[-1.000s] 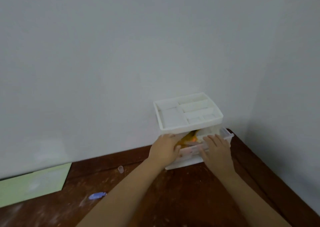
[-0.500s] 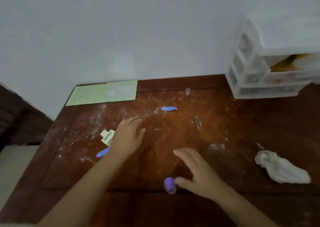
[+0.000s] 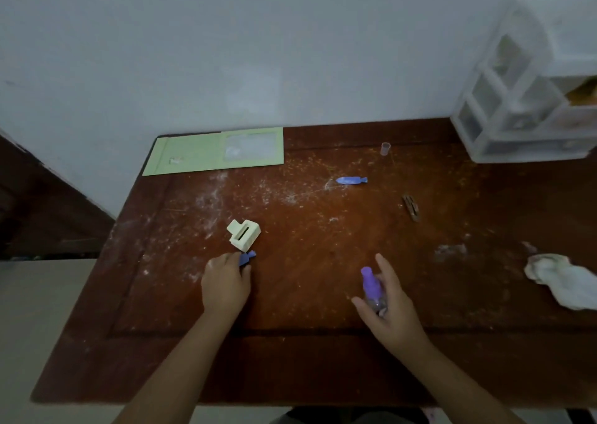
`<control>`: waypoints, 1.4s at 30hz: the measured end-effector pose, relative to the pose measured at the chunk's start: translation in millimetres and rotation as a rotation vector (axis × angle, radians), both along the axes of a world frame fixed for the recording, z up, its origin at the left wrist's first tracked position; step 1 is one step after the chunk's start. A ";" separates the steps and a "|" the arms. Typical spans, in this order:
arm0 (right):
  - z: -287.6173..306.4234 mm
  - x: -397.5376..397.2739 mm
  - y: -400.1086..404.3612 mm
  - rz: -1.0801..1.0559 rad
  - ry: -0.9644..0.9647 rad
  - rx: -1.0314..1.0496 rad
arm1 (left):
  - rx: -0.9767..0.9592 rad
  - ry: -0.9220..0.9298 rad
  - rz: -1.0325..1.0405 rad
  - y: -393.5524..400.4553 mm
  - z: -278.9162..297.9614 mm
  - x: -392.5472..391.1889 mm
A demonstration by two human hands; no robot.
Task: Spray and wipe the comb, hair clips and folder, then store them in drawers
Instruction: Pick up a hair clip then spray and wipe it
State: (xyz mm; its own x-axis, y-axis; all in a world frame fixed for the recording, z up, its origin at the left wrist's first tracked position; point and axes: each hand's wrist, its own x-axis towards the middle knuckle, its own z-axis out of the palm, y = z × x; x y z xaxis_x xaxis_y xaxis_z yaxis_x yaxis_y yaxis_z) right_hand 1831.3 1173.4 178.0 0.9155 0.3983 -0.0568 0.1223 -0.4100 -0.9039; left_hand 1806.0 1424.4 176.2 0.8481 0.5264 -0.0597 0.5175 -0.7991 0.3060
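My left hand (image 3: 226,283) pinches a blue hair clip (image 3: 247,257) on the brown table, just below a cream plastic clip-like piece (image 3: 244,235). My right hand (image 3: 389,301) holds a small spray bottle with a purple top (image 3: 371,284). A second blue hair clip (image 3: 351,180) lies further back. A dark brown clip (image 3: 411,207) lies to its right. The green folder (image 3: 213,151) lies flat at the back left against the wall. The white drawer unit (image 3: 529,107) stands in the back right corner with one drawer pulled out.
A crumpled white cloth (image 3: 563,280) lies at the right edge of the table (image 3: 323,352). A small clear cap (image 3: 385,148) stands near the back. White dust marks the tabletop. Walls close the back and right; the table's left side drops to the floor.
The view swung from the drawer unit to the tabletop. My left hand moved down onto the blue clip and took hold of it. My right hand picked up the spray bottle.
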 end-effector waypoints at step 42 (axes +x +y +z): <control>30.3 -60.4 5.1 0.134 0.095 -0.392 | -1.366 -0.341 0.441 -117.4 30.0 -63.0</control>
State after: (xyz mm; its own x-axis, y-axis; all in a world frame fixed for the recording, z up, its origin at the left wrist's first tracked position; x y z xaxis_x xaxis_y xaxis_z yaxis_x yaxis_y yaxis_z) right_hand 1770.9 1178.4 208.3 0.8403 0.4449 -0.3097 0.1214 -0.7114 -0.6923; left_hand 1743.0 1307.0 206.2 0.7127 0.4407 -0.5457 0.3871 0.4017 0.8299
